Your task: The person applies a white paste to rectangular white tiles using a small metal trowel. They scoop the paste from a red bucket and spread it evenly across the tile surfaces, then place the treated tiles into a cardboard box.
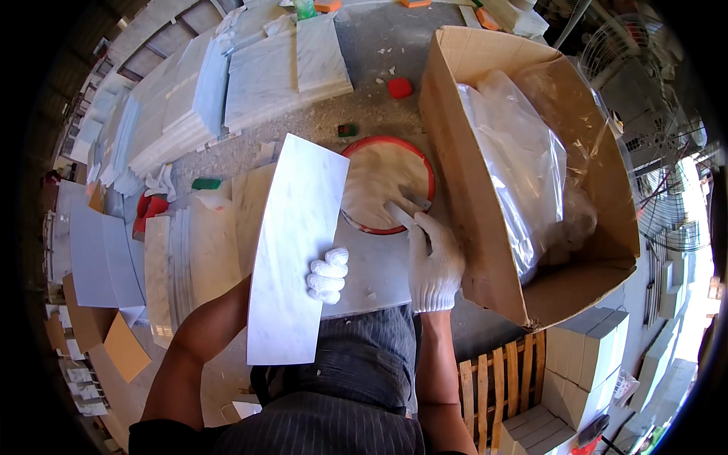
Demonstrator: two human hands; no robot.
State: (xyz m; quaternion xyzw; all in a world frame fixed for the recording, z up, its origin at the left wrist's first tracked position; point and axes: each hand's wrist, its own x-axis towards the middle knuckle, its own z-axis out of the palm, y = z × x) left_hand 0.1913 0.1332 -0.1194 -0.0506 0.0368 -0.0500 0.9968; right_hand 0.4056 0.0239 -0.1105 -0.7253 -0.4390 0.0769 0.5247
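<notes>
My left hand (327,276), in a white knit glove, grips a long marble tile (294,243) by its right edge. The tile is pale with faint grey veins and stands tilted in front of me, hiding part of the left forearm. At the round red-rimmed tub (433,168) is my right hand (437,262), also gloved. Its fingers are closed on a small scraper (415,199), whose flat metal blade shows at the tub's lower right rim. Smooth beige paste (379,178) fills the tub. The scraper's handle is mostly hidden by the hand.
A large cardboard box (485,227) with clear plastic bags (523,167) stands close on the right. Marble tile stacks (262,72) lie at the far left, more slabs (171,265) nearby. A red block (400,88) sits beyond the tub; a fan (656,152) stands behind the box.
</notes>
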